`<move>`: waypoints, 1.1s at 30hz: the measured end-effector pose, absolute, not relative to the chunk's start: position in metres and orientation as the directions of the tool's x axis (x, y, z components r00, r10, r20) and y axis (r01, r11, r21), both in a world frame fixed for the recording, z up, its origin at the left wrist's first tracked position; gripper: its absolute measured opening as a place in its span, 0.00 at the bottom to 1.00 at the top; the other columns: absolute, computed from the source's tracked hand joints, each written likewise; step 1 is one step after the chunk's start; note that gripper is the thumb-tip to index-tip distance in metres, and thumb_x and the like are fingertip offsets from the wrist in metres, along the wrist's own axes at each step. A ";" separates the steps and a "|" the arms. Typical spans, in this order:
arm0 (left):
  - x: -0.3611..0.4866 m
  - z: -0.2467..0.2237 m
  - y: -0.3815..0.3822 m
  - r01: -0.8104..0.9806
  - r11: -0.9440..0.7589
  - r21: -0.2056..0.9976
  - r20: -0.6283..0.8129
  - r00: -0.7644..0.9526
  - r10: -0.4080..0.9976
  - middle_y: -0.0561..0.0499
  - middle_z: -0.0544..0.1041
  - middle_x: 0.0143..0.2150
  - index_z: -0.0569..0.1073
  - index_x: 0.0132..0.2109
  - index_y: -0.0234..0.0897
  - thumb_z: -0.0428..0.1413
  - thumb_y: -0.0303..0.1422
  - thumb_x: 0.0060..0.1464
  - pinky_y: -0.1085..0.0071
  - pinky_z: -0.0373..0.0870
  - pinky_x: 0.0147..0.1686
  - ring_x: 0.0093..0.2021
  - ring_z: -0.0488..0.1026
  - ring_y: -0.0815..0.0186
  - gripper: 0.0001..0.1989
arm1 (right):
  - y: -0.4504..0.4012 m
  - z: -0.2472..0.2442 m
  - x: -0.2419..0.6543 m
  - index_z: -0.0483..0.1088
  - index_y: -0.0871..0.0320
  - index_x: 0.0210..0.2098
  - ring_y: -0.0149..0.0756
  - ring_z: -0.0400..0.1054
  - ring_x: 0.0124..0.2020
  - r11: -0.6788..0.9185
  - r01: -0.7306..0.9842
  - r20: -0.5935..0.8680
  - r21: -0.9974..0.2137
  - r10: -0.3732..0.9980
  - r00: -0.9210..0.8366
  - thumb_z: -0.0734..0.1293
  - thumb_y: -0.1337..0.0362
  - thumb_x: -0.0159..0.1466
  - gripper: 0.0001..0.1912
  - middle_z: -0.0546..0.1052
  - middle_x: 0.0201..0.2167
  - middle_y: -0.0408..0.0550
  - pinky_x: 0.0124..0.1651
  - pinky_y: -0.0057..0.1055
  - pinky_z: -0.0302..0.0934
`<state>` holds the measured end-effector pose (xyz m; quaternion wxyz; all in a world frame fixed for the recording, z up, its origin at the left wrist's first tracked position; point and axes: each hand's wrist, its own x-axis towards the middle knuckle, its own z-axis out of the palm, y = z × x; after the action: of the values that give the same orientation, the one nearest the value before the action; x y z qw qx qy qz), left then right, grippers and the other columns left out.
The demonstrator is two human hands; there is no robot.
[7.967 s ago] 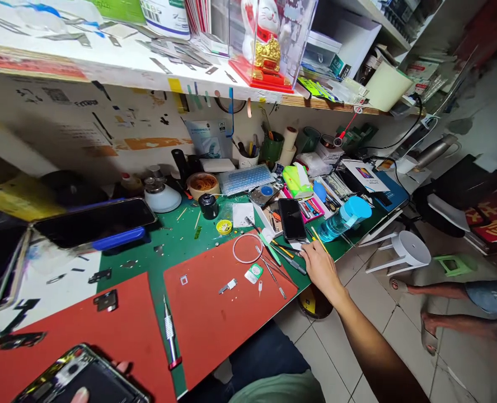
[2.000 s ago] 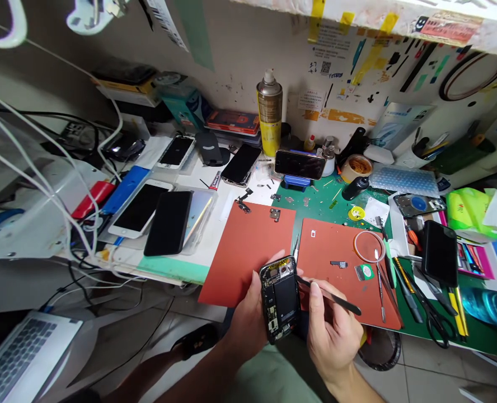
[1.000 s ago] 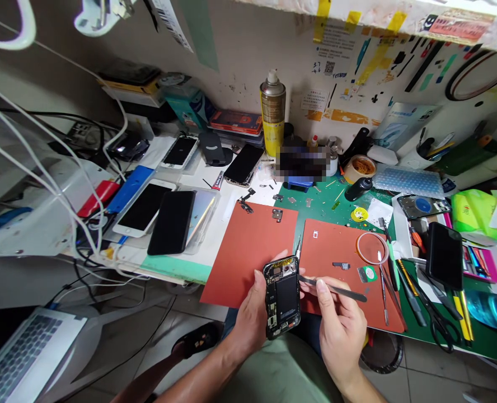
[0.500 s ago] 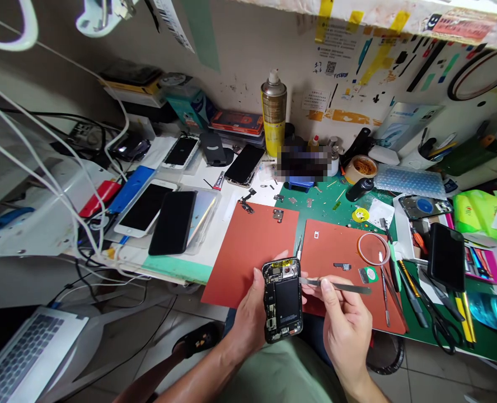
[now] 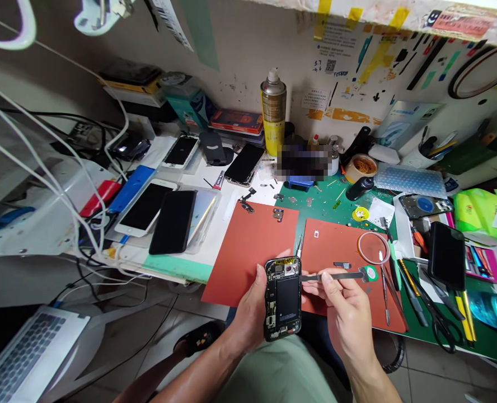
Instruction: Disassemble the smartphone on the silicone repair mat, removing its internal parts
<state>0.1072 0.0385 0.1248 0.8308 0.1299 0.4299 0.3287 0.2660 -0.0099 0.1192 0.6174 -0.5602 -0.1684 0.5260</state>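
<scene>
My left hand [image 5: 251,310] is closed around the left side of an opened smartphone [image 5: 288,302], held upright with its battery and circuit parts showing. Thin metal tweezers [image 5: 341,276] are pinched between the thumb and fingers of my right hand [image 5: 347,308]. Their tip meets the phone's upper right edge; whether it grips anything there I cannot tell. Below both hands lie two reddish-brown mats. On the right mat [image 5: 336,240] rest a small dark phone part [image 5: 342,265] and a green round-topped piece [image 5: 370,273]. The left mat [image 5: 248,246] carries a small metal bracket [image 5: 278,215] near its top.
Several phones, among them a black one [image 5: 173,222], lie at the left. To the right are black scissors [image 5: 441,330], a tape ring [image 5: 373,247], pens and hand tools. A yellow spray can [image 5: 273,112] stands at the back. White cables [image 5: 70,196] hang at the far left.
The phone and both hands have shifted very slightly, and the tweezers' rear end has risen a little. The tweezers' tip stays at the phone's right edge.
</scene>
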 end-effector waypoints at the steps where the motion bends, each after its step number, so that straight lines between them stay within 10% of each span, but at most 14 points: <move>1: 0.107 0.125 0.039 -0.446 0.752 0.486 -0.624 0.425 0.656 0.39 0.85 0.55 0.62 0.78 0.46 0.59 0.63 0.63 0.64 0.83 0.35 0.36 0.83 0.59 0.45 | -0.008 0.120 0.268 0.81 0.58 0.41 0.47 0.85 0.40 -0.184 -0.491 -0.396 -0.852 0.839 0.373 0.79 0.49 0.64 0.18 0.87 0.39 0.54 0.49 0.46 0.82; 21: 0.109 0.132 0.045 -0.459 0.801 0.383 -0.623 0.512 0.591 0.36 0.84 0.54 0.65 0.76 0.41 0.53 0.59 0.69 0.62 0.82 0.35 0.33 0.83 0.59 0.39 | -0.004 0.121 0.280 0.81 0.57 0.37 0.40 0.83 0.31 -0.267 -0.663 -0.497 -0.699 0.848 0.182 0.82 0.52 0.61 0.17 0.85 0.31 0.49 0.42 0.38 0.82; 33: 0.110 0.119 0.035 -0.411 0.754 0.512 -0.592 0.467 0.657 0.33 0.81 0.62 0.68 0.74 0.39 0.68 0.51 0.59 0.62 0.82 0.38 0.38 0.84 0.56 0.42 | -0.009 0.113 0.286 0.79 0.57 0.39 0.43 0.84 0.34 -0.290 -0.666 -0.517 -0.688 0.839 0.169 0.82 0.51 0.62 0.18 0.85 0.32 0.51 0.42 0.40 0.82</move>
<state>0.1100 0.0352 0.1195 0.8432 0.1505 0.4076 0.3167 0.2858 -0.0090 0.1126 0.5891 -0.4872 -0.0889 0.6385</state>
